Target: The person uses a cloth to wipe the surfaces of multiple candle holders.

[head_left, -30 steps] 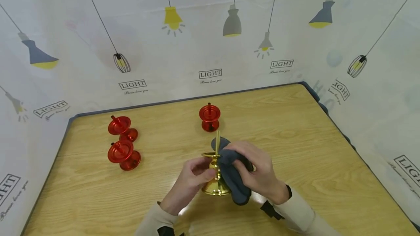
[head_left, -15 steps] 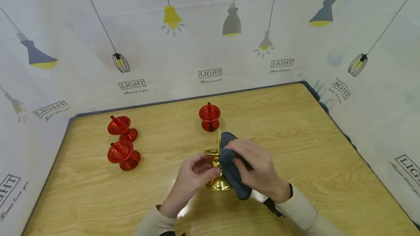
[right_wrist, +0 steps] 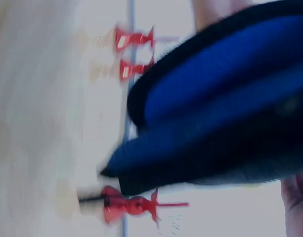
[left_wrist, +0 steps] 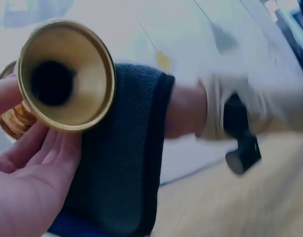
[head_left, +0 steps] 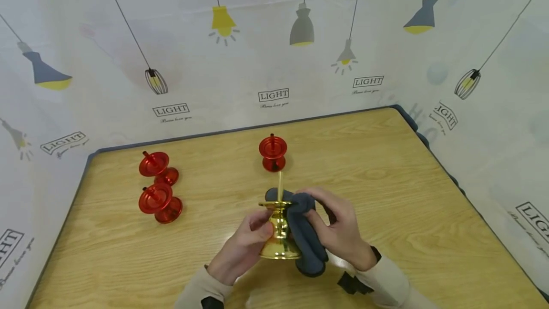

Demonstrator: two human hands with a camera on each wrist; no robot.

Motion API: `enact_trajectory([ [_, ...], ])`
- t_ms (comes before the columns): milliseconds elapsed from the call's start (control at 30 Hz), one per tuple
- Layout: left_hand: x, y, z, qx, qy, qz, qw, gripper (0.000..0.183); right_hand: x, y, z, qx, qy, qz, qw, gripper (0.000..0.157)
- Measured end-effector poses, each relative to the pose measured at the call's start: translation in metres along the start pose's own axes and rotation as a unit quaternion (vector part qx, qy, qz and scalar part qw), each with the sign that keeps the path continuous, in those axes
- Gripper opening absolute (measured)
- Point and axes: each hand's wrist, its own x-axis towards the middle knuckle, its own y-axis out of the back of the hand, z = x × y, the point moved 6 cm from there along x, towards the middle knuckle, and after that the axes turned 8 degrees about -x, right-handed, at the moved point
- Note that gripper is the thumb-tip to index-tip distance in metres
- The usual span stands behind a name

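Note:
My left hand (head_left: 243,243) grips a shiny gold candlestick (head_left: 279,248) by its stem, thumb in front, holding it above the table with the spike pointing up. The left wrist view looks into the hollow underside of its base (left_wrist: 94,54). In my right hand (head_left: 340,230), a folded dark blue-grey cloth (head_left: 305,232) is pinched against the right side of the dish and stem, with a part showing behind the spike. The cloth's bright blue inner side (right_wrist: 200,79) fills much of the right wrist view, hiding the candlestick there.
Two red candlesticks, a rear one (head_left: 154,165) and a front one (head_left: 155,199), stand close together at the table's left. Another red candlestick (head_left: 273,151) stands just beyond my hands. A lamp-patterned white sheet (head_left: 206,70) borders the wooden table (head_left: 386,170).
The gold candlestick shifted slightly right and up, then came back left and lower. The cloth moved with it, and more of it now shows behind the spike. The red candlesticks stayed put.

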Motion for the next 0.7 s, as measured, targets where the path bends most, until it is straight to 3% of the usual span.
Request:
enact_trajectory([
  [67,-0.001,-0.003,-0.001,-0.034,0.011,-0.024,0.9991,0.030,-0.003,0.000,0.004,0.031,-0.031,0.002,0.999,0.025],
  [133,-0.002,-0.004,0.001,-0.030,0.001,-0.017,0.9994,0.027,-0.005,0.001,0.007,0.044,-0.049,0.006,0.998,0.026],
  [233,-0.003,-0.002,0.010,0.054,-0.047,0.027,0.9971,0.026,-0.006,0.005,0.009,0.043,-0.060,0.017,0.997,0.028],
  [300,-0.006,-0.001,0.019,0.137,-0.092,0.064,0.9842,0.028,-0.007,0.011,0.009,0.041,-0.067,0.036,0.996,0.028],
  [433,-0.009,-0.002,0.042,0.261,-0.181,0.117,0.9411,0.038,-0.007,0.022,0.006,0.052,-0.077,0.073,0.993,0.027],
  [567,-0.006,-0.006,0.056,0.302,-0.233,0.134,0.9147,0.039,-0.007,0.018,-0.005,0.073,-0.068,0.069,0.993,0.026],
  [700,-0.002,-0.012,0.056,0.339,-0.240,0.138,0.8992,0.040,-0.010,0.007,-0.014,0.065,-0.059,0.063,0.994,0.027],
])
